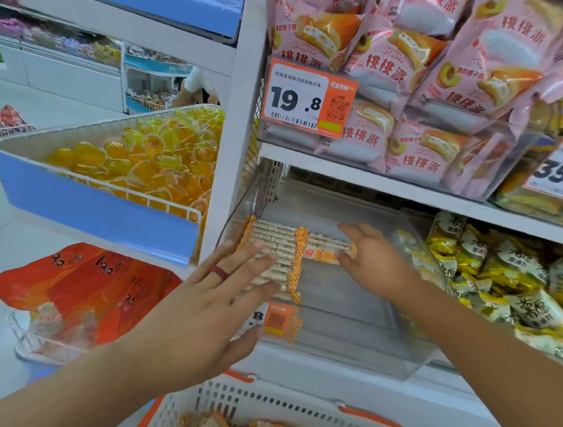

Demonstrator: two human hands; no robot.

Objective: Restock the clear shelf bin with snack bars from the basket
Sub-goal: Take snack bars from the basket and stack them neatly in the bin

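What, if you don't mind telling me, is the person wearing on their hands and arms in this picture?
Both forearms are bare, with no sleeves, gloves or watch in view. The left hand wears one dark red band ring on a finger. The right hand shows no ring or other jewellery, though it is slightly blurred.

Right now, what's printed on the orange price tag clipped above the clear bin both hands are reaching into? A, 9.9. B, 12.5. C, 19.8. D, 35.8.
C: the orange price tag on the upper shelf, fronting the pink peach pie packs, reads 19.8 in large black digits, directly above the clear shelf bin where the left hand and right hand rest on the snack bars.
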